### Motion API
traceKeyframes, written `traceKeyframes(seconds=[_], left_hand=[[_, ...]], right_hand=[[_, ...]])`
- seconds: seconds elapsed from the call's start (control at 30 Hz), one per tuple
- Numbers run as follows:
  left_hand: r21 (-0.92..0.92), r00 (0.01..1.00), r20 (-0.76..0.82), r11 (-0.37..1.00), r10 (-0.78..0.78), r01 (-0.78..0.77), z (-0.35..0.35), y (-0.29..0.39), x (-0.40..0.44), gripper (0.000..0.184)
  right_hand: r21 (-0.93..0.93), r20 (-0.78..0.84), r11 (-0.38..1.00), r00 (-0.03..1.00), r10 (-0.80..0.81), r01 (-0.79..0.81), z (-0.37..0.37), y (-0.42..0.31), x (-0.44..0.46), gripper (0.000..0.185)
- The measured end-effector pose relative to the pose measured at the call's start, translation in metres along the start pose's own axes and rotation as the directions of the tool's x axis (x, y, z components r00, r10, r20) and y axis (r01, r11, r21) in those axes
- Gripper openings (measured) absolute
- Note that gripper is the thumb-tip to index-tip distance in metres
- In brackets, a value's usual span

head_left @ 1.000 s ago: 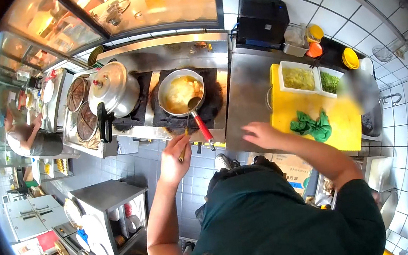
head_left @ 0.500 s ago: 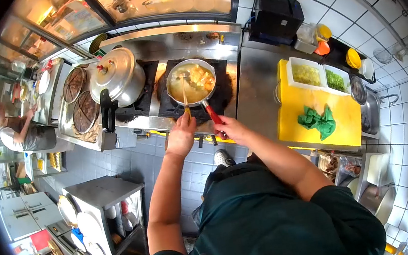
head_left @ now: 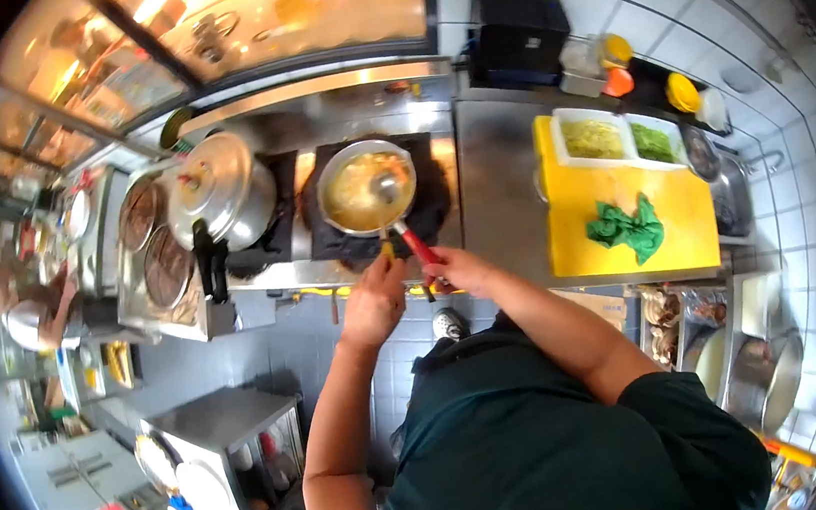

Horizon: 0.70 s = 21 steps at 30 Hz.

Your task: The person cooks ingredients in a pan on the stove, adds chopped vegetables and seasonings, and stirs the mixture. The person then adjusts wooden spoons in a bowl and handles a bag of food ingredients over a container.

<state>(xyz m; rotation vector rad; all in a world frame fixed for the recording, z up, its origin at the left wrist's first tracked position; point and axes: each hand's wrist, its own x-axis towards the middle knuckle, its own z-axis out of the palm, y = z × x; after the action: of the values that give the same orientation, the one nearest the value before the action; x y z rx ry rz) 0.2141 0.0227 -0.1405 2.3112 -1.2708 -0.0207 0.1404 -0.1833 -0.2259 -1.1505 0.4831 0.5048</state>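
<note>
A metal saucepan stands on the stove, with yellowish liquid and orange-and-white food pieces in it. My left hand is closed around the handle of a ladle, whose round bowl rests in the liquid on the pan's right side. With my right hand I grip the pan's red handle, close beside the left hand. Some fingertips of both hands are hidden.
Left of the pan sits a large lidded pressure cooker with a black handle. To the right, a yellow cutting board carries a green cloth and white containers of chopped vegetables. Another person works at far left.
The ladle's bowl has swung from the pan's left side to its right, and the food pieces have spread out. My left hand has shifted towards the right hand. The view has turned slightly.
</note>
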Motion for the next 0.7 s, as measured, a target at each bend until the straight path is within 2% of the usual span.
traceKeyframes(seconds=[0.03, 0.07, 0.1, 0.13, 0.2, 0.23, 0.27, 0.33, 0.4, 0.43, 0.47, 0.53, 0.67, 0.7], left_hand=[[0.019, 0.993, -0.103, 0.998, 0.060, -0.058, -0.005, 0.006, 0.006, 0.020], [0.024, 0.999, -0.049, 1.000, 0.016, -0.015, 0.001, 0.001, 0.004, 0.026], [0.085, 0.999, -0.047, 0.996, 0.014, -0.010, 0.004, 0.003, -0.001, 0.034], [0.112, 0.996, -0.088, 0.994, 0.024, -0.014, 0.006, 0.003, -0.012, 0.040], [0.124, 0.996, -0.070, 0.990, -0.053, 0.061, 0.010, 0.008, -0.034, 0.040], [0.165, 0.995, -0.100, 0.986, 0.017, 0.000, 0.019, 0.003, -0.048, 0.040], [0.161, 0.999, -0.047, 0.987, -0.018, 0.025, 0.028, 0.001, -0.059, 0.040], [0.127, 0.999, 0.039, 0.992, 0.021, -0.026, 0.031, -0.003, -0.066, 0.039], [0.164, 1.000, 0.009, 0.986, -0.008, 0.006, 0.028, -0.001, -0.065, 0.038], [0.186, 0.999, -0.045, 0.982, -0.013, 0.022, 0.021, 0.011, -0.057, 0.037], [0.201, 0.997, -0.076, 0.979, -0.005, 0.020, 0.013, 0.019, -0.051, 0.038], [0.217, 0.987, -0.162, 0.976, 0.010, 0.025, 0.001, 0.043, -0.036, 0.036], [0.054, 0.972, -0.226, 0.997, 0.068, -0.057, -0.002, 0.101, 0.000, 0.033], [-0.003, 0.971, -0.224, 0.996, 0.087, -0.090, 0.005, 0.117, 0.013, 0.033]], right_hand=[[0.040, -0.002, 0.999, 1.000, -0.002, 0.002, -0.001, 0.005, 0.004, 0.020], [-0.006, -0.045, 0.999, 0.998, -0.037, 0.037, 0.002, 0.004, 0.002, 0.016], [-0.100, -0.064, 0.993, 0.995, -0.072, 0.065, -0.001, 0.010, 0.008, 0.013], [-0.113, -0.108, 0.993, 0.993, -0.055, 0.042, 0.001, 0.010, 0.009, 0.014], [-0.192, -0.120, 0.979, 0.988, -0.094, 0.070, 0.002, 0.015, 0.010, 0.027], [-0.146, -0.107, 0.977, 0.979, -0.171, 0.155, 0.003, 0.021, 0.011, 0.019], [-0.150, -0.108, 0.978, 0.980, -0.165, 0.148, 0.003, 0.022, 0.009, 0.024], [-0.189, -0.091, 0.973, 0.984, -0.155, 0.135, 0.003, 0.006, -0.012, 0.032], [-0.374, -0.048, 0.915, 0.982, -0.181, 0.150, -0.010, 0.010, -0.011, 0.039], [-0.477, -0.059, 0.863, 0.974, -0.220, 0.166, -0.018, 0.009, -0.017, 0.035], [-0.555, -0.109, 0.797, 0.929, -0.354, 0.238, -0.029, 0.007, -0.024, 0.033], [-0.703, -0.162, 0.623, 0.777, -0.609, 0.342, -0.061, 0.004, -0.048, 0.029], [-0.643, -0.470, 0.725, 0.620, -0.628, 0.246, -0.164, -0.008, -0.102, 0.016], [-0.740, -0.476, 0.641, 0.516, -0.712, 0.203, -0.198, -0.008, -0.116, 0.012]])
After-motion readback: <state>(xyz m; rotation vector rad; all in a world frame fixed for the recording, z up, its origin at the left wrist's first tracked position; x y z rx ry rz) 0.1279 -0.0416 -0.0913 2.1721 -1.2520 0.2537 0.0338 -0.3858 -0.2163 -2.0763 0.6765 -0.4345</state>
